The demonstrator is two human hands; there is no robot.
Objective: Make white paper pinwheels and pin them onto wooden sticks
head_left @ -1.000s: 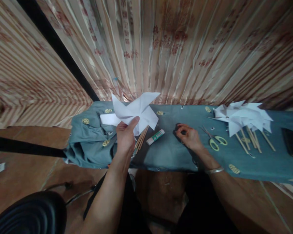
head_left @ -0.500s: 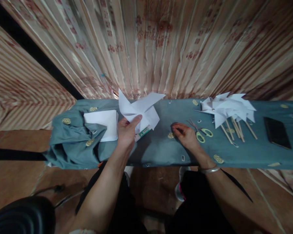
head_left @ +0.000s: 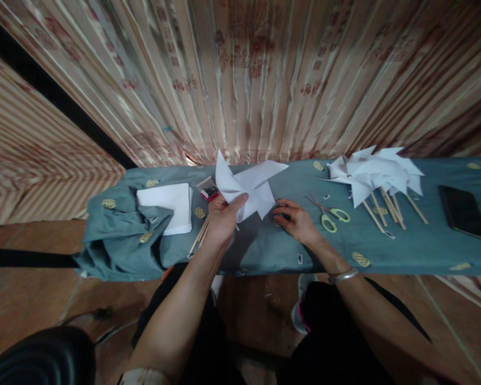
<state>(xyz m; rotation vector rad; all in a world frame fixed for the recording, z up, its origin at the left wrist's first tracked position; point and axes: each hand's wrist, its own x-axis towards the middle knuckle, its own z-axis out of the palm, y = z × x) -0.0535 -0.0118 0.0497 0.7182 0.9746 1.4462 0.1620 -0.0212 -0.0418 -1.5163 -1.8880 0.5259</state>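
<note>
My left hand (head_left: 223, 218) is closed on a white paper pinwheel (head_left: 256, 195), its thumb pressing near the centre of the folded blades. The pinwheel is held above the cloth. To its right, my right hand (head_left: 296, 220) has its fingers curled close together near the right blade, apart from the paper; anything between the fingertips is too small to make out. Scissors (head_left: 329, 219) with light green handles lie to the right of that hand. Under and beside my left hand show thin wooden sticks (head_left: 200, 236) and a small red box (head_left: 208, 193) with dark contents.
A stack of white paper (head_left: 180, 211) lies at the left by bunched cloth (head_left: 120, 224). Several finished pinwheels (head_left: 380, 174) on sticks are piled at the right, with a dark phone (head_left: 463, 211) beyond them. A pleated curtain (head_left: 248, 80) hangs behind the cloth-covered table (head_left: 260, 256).
My left hand has moved right with the pinwheel, uncovering the red box and sticks. My right hand has shifted slightly left, closer to the pinwheel. The green-labelled box is now hidden.
</note>
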